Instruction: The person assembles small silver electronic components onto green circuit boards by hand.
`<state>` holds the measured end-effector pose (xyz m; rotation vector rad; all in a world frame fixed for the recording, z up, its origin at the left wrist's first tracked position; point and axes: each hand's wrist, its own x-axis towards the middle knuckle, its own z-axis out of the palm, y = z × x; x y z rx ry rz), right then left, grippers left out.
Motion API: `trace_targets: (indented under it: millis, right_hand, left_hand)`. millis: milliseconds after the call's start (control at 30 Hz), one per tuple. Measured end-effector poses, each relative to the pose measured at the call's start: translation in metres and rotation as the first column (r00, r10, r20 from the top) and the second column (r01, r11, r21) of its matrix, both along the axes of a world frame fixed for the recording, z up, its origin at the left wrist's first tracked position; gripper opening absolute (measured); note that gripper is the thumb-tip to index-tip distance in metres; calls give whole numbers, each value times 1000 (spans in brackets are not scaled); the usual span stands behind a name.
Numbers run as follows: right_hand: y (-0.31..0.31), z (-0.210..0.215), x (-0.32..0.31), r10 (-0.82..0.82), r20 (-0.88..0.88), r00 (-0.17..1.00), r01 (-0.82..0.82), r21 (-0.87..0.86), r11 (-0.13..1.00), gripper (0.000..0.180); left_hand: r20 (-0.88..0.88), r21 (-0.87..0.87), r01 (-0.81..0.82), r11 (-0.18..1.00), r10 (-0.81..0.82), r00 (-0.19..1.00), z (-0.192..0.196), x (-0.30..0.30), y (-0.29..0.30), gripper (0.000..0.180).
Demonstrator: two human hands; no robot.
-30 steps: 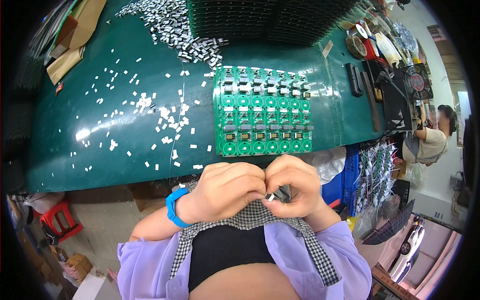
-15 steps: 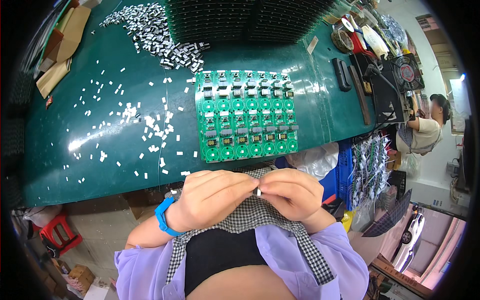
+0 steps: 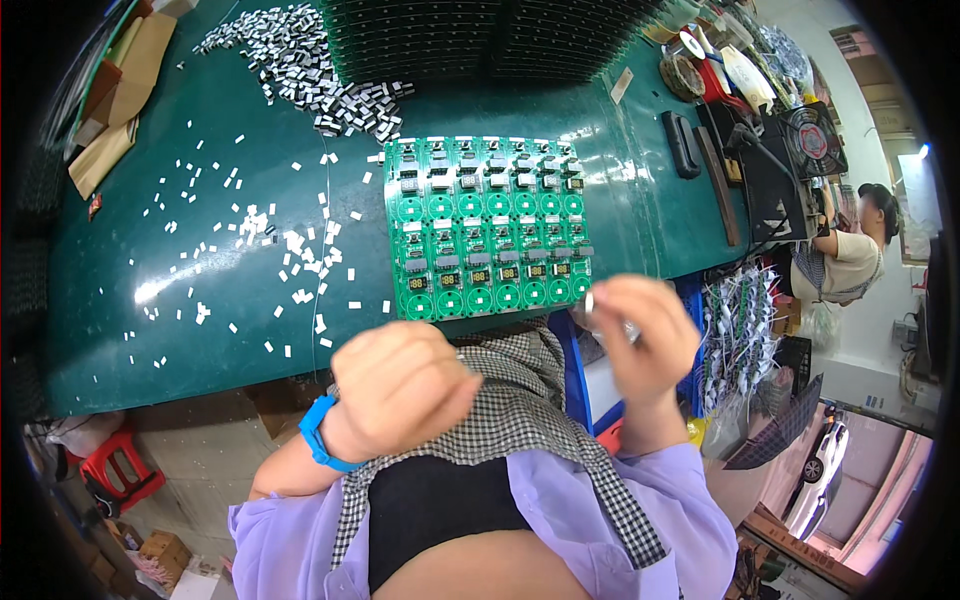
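Your right hand (image 3: 640, 335) is raised just off the near right corner of the green circuit board panel (image 3: 487, 228), its fingers (image 3: 612, 300) pinching a small pale component (image 3: 589, 302) at their tips. Your left hand (image 3: 400, 385) hangs curled into a loose fist nearer your body, apart from the right; whether it holds anything you cannot tell from here. You seem to be between picking up a part and seating it on the panel, so the next move calls for a steady reach to an open spot on the near row. The panel lies flat on the green surface (image 3: 150, 300), with loose white pieces (image 3: 290, 245) scattered to its left.
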<state>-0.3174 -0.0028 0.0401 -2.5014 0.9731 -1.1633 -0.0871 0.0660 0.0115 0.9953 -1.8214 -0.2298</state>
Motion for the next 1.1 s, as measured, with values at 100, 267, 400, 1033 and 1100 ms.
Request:
trace_targets:
  millis: [100, 267, 400, 1033, 1100]
  right_hand:
    - [-23, 1, -14, 12, -145, 989, -2, 67, 998, 19]
    - [-28, 1, -14, 43, -252, 967, -30, 57, 998, 18]
    - [-28, 5, -11, 80, -292, 953, -61, 73, 995, 18]
    - [-61, -25, -20, -281, 290, 915, -152, 891, 427, 19]
    - [-62, -23, -14, -313, 338, 888, -237, 918, 318, 15]
  left_hand:
    - [53, 18, -127, 992, 126, 991, -10, 16, -1, 26]
    - [73, 61, -254, 965, 249, 966, -9, 15, -9, 40]
    - [164, 286, -212, 935, 170, 972, -17, 14, -8, 92]
    - [150, 394, -263, 881, 221, 964, -26, 11, -13, 98]
    - [119, 415, -257, 873, 228, 966, -27, 12, -10, 98]
